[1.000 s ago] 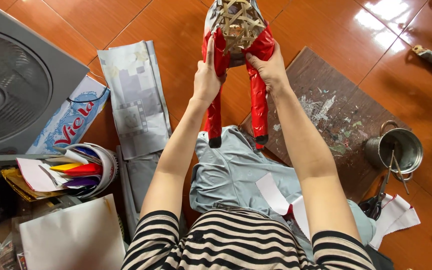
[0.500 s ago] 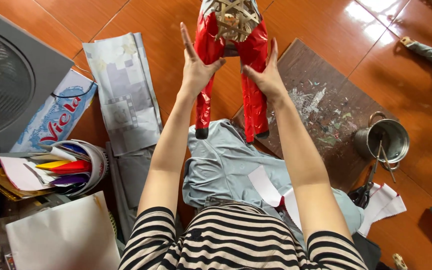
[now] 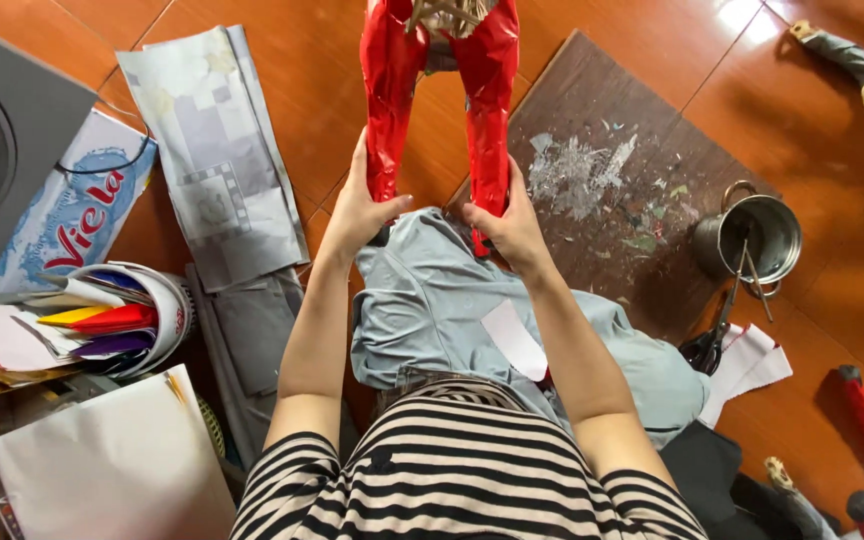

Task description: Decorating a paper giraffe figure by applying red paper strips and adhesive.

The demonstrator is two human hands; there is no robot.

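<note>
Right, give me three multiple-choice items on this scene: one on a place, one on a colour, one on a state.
1. Where is the small round metal pail?
A. On the dark wooden board's right edge
B. On the person's lap
C. On the grey fan

2. What colour is the shiny foil on the two-legged woven frame figure?
A. Blue
B. Red
C. Green

3. How do the hands stand on the figure?
A. Both off it
B. Only one on it
C. Each grips one leg

Answers:
1 A, the pail sits on the board's right edge, beside black-handled scissors.
2 B, both legs are red.
3 C, the left hand holds one leg and the right hand the other.
</note>
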